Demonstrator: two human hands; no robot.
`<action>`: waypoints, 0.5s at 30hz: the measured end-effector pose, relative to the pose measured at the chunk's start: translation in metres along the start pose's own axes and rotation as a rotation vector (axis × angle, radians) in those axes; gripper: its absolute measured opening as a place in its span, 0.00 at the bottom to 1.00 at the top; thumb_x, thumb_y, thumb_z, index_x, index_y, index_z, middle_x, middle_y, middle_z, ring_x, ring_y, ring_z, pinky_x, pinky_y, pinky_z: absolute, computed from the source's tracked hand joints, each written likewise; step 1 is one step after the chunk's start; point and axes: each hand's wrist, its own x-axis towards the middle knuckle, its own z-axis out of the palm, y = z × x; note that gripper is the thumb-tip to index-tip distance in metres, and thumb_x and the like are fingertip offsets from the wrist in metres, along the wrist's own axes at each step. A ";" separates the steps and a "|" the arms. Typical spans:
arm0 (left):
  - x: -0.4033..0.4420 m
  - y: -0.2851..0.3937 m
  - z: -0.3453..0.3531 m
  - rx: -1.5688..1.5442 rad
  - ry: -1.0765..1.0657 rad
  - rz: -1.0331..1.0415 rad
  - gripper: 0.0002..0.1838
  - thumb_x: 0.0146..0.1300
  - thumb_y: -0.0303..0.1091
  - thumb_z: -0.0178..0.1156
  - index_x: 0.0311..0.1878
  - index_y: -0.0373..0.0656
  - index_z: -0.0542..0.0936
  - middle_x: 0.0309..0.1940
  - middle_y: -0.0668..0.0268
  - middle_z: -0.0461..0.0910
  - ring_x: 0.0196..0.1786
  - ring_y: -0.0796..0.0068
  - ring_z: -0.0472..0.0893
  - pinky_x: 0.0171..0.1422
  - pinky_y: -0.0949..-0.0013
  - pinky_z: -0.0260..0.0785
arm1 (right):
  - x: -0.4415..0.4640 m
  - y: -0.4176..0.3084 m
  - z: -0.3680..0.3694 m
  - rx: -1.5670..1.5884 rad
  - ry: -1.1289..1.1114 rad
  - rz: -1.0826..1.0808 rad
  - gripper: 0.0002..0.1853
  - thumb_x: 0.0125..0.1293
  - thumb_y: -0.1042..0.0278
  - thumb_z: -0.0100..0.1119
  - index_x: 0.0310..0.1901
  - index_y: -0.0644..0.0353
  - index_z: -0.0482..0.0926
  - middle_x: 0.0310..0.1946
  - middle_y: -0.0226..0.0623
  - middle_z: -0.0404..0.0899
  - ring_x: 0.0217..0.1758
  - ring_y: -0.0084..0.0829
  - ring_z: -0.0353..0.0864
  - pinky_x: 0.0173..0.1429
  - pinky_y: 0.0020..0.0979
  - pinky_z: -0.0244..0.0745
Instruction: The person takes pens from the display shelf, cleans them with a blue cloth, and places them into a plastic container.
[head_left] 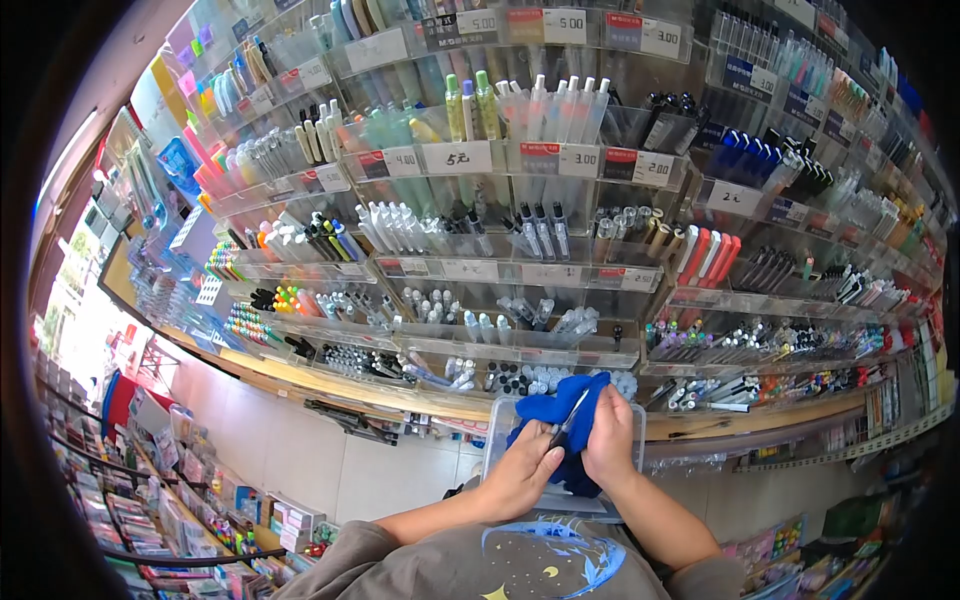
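Observation:
Low in the middle, both my hands are together over a clear plastic box. My left hand is closed on a slim pen with a dark end near my thumb and a pale, shiny length slanting up to the right. My right hand is wrapped round a blue cloth, which is bunched about the pen. Folds of the cloth hang down between my hands into the box area. The fingertips of my right hand are partly hidden by the cloth.
Tiered clear display racks of pens with price labels rise in front of me. A wooden ledge runs beneath them. At lower left stand shelves of small packaged goods beside a tiled floor.

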 end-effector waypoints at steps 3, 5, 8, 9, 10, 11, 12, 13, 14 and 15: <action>-0.002 -0.004 0.002 -0.078 0.031 -0.021 0.09 0.68 0.32 0.44 0.36 0.35 0.68 0.37 0.55 0.63 0.43 0.59 0.64 0.52 0.62 0.58 | 0.007 -0.009 -0.002 0.297 0.102 0.179 0.15 0.72 0.59 0.40 0.43 0.61 0.74 0.36 0.35 0.79 0.37 0.28 0.80 0.46 0.31 0.75; -0.002 -0.007 0.003 -0.106 0.064 -0.033 0.10 0.68 0.32 0.44 0.35 0.35 0.68 0.36 0.56 0.63 0.42 0.60 0.64 0.51 0.62 0.58 | 0.005 -0.010 -0.003 0.254 0.080 0.241 0.13 0.71 0.63 0.41 0.43 0.60 0.74 0.37 0.35 0.79 0.37 0.27 0.80 0.45 0.31 0.76; 0.000 -0.007 0.001 -0.037 0.153 0.028 0.10 0.68 0.32 0.45 0.35 0.35 0.69 0.36 0.57 0.64 0.42 0.60 0.64 0.51 0.61 0.58 | -0.003 0.000 -0.006 0.050 -0.148 0.253 0.08 0.66 0.73 0.49 0.46 0.63 0.74 0.40 0.32 0.79 0.42 0.19 0.76 0.48 0.23 0.71; 0.000 -0.009 0.002 -0.065 0.185 0.040 0.09 0.68 0.32 0.45 0.36 0.36 0.69 0.36 0.56 0.64 0.42 0.59 0.64 0.51 0.61 0.58 | -0.005 -0.002 -0.002 -0.023 -0.214 0.221 0.08 0.66 0.74 0.50 0.46 0.63 0.74 0.40 0.30 0.78 0.41 0.18 0.75 0.48 0.22 0.70; 0.001 -0.012 0.004 -0.092 0.217 0.052 0.09 0.68 0.32 0.44 0.37 0.36 0.70 0.36 0.56 0.64 0.42 0.59 0.64 0.51 0.61 0.58 | -0.006 -0.005 0.001 -0.096 -0.279 0.187 0.08 0.66 0.75 0.51 0.46 0.64 0.74 0.40 0.29 0.78 0.41 0.17 0.74 0.48 0.21 0.69; 0.002 -0.014 0.005 -0.119 0.249 0.065 0.09 0.68 0.32 0.44 0.38 0.36 0.70 0.37 0.56 0.64 0.43 0.58 0.64 0.52 0.61 0.58 | -0.005 -0.002 -0.001 -0.147 -0.320 0.176 0.09 0.66 0.74 0.51 0.47 0.64 0.73 0.40 0.29 0.77 0.40 0.16 0.74 0.47 0.21 0.69; 0.002 -0.015 0.003 -0.079 0.231 0.062 0.09 0.67 0.32 0.46 0.38 0.36 0.71 0.37 0.56 0.65 0.42 0.59 0.65 0.51 0.62 0.58 | -0.006 0.000 -0.003 -0.117 -0.310 0.191 0.09 0.66 0.74 0.50 0.47 0.64 0.73 0.40 0.29 0.77 0.41 0.16 0.73 0.47 0.21 0.69; 0.000 -0.015 -0.001 -0.040 0.213 0.058 0.09 0.66 0.33 0.47 0.38 0.36 0.72 0.37 0.56 0.65 0.42 0.60 0.65 0.50 0.64 0.59 | -0.007 0.001 -0.005 -0.087 -0.301 0.205 0.10 0.66 0.74 0.50 0.47 0.64 0.72 0.40 0.30 0.77 0.41 0.17 0.73 0.48 0.21 0.69; -0.002 -0.016 -0.005 -0.001 0.195 0.054 0.09 0.66 0.33 0.48 0.38 0.36 0.72 0.38 0.56 0.65 0.42 0.61 0.66 0.49 0.65 0.60 | -0.007 0.002 -0.005 -0.056 -0.291 0.220 0.10 0.67 0.73 0.50 0.48 0.65 0.72 0.40 0.30 0.77 0.41 0.17 0.73 0.48 0.21 0.69; -0.003 -0.015 -0.010 0.002 0.204 0.017 0.09 0.65 0.33 0.50 0.37 0.36 0.72 0.38 0.56 0.65 0.41 0.63 0.66 0.48 0.67 0.60 | -0.007 0.000 -0.002 -0.023 -0.253 0.190 0.10 0.67 0.72 0.49 0.48 0.65 0.72 0.40 0.30 0.77 0.41 0.17 0.73 0.48 0.21 0.68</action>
